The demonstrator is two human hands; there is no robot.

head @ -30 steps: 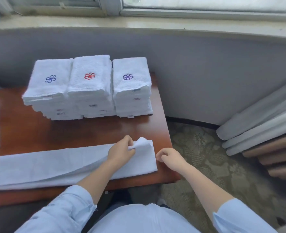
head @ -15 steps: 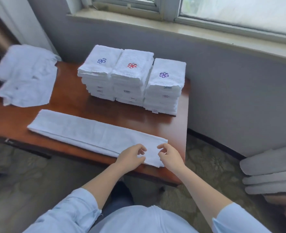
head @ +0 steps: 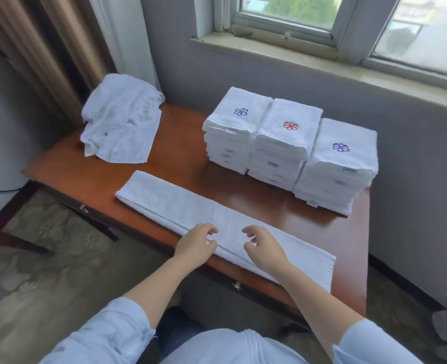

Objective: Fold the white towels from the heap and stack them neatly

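White towel (head: 164,198), already a long strip, is lying along the near edge of the table (head: 72,169). I am holding left hand (head: 194,246) and right hand (head: 265,249) over its middle, both loosely curled, gripping nothing (no pinch visible). I am aiming to square the long edges, then fold evenly to match the stacks (head: 290,145). More towels are waiting in the heap (head: 120,119).

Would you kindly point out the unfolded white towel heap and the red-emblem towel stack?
Unfolded white towel heap (head: 120,119): head view, heap's middle.
Red-emblem towel stack (head: 282,139): head view, top towel.
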